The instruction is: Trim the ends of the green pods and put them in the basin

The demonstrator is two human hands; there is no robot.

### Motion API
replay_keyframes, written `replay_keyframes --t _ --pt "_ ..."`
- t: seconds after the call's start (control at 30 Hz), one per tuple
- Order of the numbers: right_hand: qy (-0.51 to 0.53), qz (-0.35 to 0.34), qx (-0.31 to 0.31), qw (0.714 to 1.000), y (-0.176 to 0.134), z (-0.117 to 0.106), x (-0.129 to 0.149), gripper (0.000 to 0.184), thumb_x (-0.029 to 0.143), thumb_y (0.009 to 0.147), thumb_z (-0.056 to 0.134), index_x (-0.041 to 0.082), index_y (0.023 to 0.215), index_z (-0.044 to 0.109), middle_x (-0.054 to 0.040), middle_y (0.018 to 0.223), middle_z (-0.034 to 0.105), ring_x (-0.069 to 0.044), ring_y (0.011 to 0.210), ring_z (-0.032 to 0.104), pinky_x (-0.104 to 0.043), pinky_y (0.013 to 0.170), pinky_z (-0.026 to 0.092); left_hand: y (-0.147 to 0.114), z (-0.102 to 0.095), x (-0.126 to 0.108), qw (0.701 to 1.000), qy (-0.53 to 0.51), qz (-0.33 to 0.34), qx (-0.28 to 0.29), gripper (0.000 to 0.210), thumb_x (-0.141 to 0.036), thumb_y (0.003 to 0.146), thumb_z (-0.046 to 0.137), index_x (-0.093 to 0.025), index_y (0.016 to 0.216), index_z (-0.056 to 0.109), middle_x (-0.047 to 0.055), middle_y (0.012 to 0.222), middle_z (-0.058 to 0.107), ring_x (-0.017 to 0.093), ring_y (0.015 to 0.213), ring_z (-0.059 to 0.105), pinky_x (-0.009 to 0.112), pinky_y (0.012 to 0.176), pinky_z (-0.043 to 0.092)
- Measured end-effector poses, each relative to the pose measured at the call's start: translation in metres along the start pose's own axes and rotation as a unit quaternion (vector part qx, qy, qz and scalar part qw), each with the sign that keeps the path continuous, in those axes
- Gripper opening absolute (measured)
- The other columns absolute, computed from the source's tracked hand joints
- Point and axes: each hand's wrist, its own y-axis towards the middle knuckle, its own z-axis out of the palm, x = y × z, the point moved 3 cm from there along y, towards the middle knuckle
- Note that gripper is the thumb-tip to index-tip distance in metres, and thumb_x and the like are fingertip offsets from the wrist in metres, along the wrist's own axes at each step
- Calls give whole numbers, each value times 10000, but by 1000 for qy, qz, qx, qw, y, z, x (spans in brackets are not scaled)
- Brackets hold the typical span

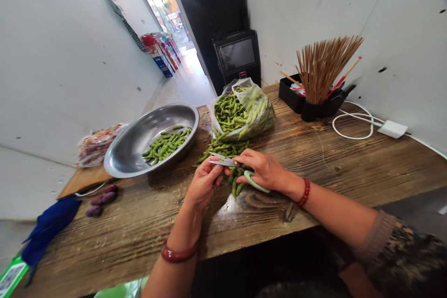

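My right hand [261, 170] is closed around a pair of scissors [256, 182] with pale green handles. The scissor blades are parted and point left, over the fingers of my left hand [206, 181]. Those fingers are pinched together; whatever is between them is hidden by the blades and fingertips. Under and behind both hands lies a loose pile of green edamame pods [226, 150]. It spills from a clear plastic bag [261, 111] full of pods. To the left, a wide steel basin [127, 149] holds a smaller heap of pods.
Behind the basin lies a plastic-wrapped bundle [99, 144]. Several dark red tubers [101, 200] and a blue cloth [52, 221] are at left. A black holder [291, 95] with wooden skewers [321, 70] stands back right, beside a white charger and cable [391, 129]. The wooden table [146, 228] ends near my forearms.
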Motion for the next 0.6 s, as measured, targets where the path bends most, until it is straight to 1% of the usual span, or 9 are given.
replay_keyframes --t 0.17,0.27,0.37,0.43,0.53,0.57,0.6 --pt "15 -7 -1 1000 -1 0 -1 422 320 808 714 180 1184 580 -75 999 600 -196 887 598 -302 774 495 -1 2 -1 1000 11 -6 10 198 -327 797 700 -159 874 629 19 669 624 66 508 413 187 447 250" --pt "12 -7 6 1000 -2 -1 1 408 320 827 694 180 1193 579 -72 990 602 -190 872 602 -289 757 490 -1 2 -1 1000 18 -7 13 205 -328 800 695 -155 887 626 22 666 621 70 506 411 190 446 251" --pt "13 -1 7 1000 -2 -2 1 394 327 829 692 193 1186 592 -60 963 604 -177 833 599 -271 723 480 0 0 -3 1000 25 -2 4 210 -326 783 709 -149 859 624 22 658 621 64 487 398 190 437 250" --pt "21 8 -7 1000 -1 -2 -3 392 340 812 711 190 1160 610 -53 939 605 -168 798 591 -264 701 473 0 -3 -5 1000 10 3 -11 211 -324 785 702 -158 891 626 13 655 617 59 480 398 182 437 263" --pt "43 26 -57 997 1 -3 -12 374 339 801 722 177 1124 624 -51 923 609 -162 781 583 -267 704 469 1 -6 -9 999 -26 -4 -35 260 -318 799 670 -197 1023 618 -11 669 597 60 476 413 172 425 265" --pt "50 31 -75 995 2 -4 -16 367 341 802 721 169 1112 627 -54 923 609 -166 796 585 -272 718 471 1 -6 -10 998 -35 -9 -41 251 -317 794 666 -202 1011 618 -16 686 589 61 480 421 171 416 258" --pt "49 38 -87 994 3 -4 -19 363 343 806 716 160 1106 629 -55 912 607 -168 790 582 -278 720 471 1 -7 -10 998 -38 -16 -45 215 -321 786 666 -198 957 622 -16 705 580 63 486 426 172 407 249"
